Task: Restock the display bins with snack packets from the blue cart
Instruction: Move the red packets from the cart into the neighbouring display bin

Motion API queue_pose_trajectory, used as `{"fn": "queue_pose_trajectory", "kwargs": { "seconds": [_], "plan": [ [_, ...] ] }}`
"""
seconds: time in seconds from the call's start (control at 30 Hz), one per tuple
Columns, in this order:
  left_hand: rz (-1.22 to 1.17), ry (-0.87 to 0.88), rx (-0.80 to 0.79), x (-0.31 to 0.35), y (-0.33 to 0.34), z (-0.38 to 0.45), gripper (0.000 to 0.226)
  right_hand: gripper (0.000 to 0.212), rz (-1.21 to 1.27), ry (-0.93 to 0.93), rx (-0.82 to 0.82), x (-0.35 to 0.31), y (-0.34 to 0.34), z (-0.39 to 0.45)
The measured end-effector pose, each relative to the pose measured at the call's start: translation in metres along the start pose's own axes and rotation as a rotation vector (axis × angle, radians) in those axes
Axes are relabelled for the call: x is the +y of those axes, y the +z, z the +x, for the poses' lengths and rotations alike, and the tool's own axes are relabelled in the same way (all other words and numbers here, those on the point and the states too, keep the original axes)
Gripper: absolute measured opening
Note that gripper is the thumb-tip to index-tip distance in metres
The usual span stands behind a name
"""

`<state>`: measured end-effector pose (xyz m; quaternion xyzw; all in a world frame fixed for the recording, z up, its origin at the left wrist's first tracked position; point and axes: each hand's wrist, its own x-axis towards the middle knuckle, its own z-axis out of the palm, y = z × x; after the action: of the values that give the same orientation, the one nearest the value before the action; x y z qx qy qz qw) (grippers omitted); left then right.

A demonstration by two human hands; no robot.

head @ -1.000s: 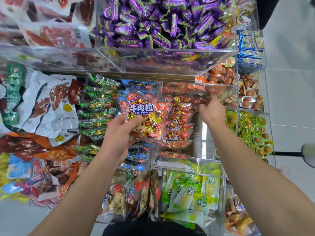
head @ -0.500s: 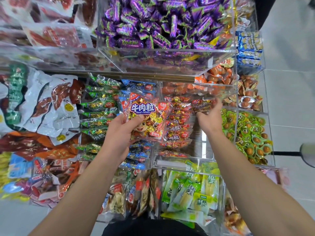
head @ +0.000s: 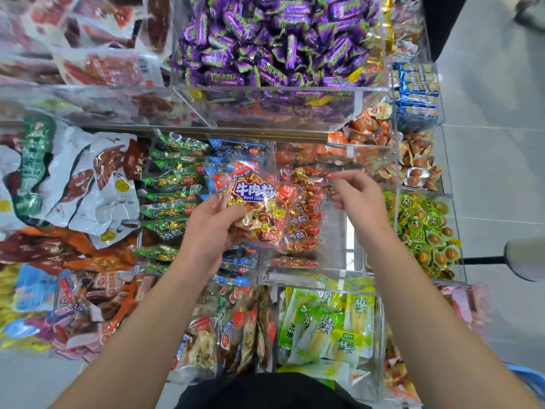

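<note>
My left hand point(head: 206, 231) grips a small stack of red beef cube packets point(head: 256, 199), held over the divide between the blue-packet bin and the red-packet bin. More red beef cube packets point(head: 303, 228) lie in the clear acrylic bin point(head: 309, 274) just right of that stack. My right hand point(head: 359, 199) hovers above this bin's right half with fingers loosely curled and nothing in them; its fingertips are close to a packet at the bin's back. A sliver of the blue cart point(head: 528, 376) shows at the bottom right.
Clear bins surround the red one: green packets point(head: 168, 196) to the left, green egg packs point(head: 421, 228) to the right, purple candies point(head: 274, 42) above, yellow-green packs point(head: 327, 326) below. White and orange bags point(head: 79, 184) are piled at the left. Grey floor lies to the right.
My right hand has let go of a red packet at the back of the bin and drawn back toward me. My left hand with its stack shifted slightly right.
</note>
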<state>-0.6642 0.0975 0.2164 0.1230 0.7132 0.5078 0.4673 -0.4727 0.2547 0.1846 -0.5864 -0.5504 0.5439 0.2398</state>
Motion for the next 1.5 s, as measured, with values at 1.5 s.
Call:
{"fn": "queue_pose_trajectory", "kwargs": {
  "seconds": [1.5],
  "plan": [
    [0.013,0.023,0.072,0.0,0.016,0.005,0.011,0.034,-0.601,-0.11,0.234,0.065,0.005,0.07]
  ]
}}
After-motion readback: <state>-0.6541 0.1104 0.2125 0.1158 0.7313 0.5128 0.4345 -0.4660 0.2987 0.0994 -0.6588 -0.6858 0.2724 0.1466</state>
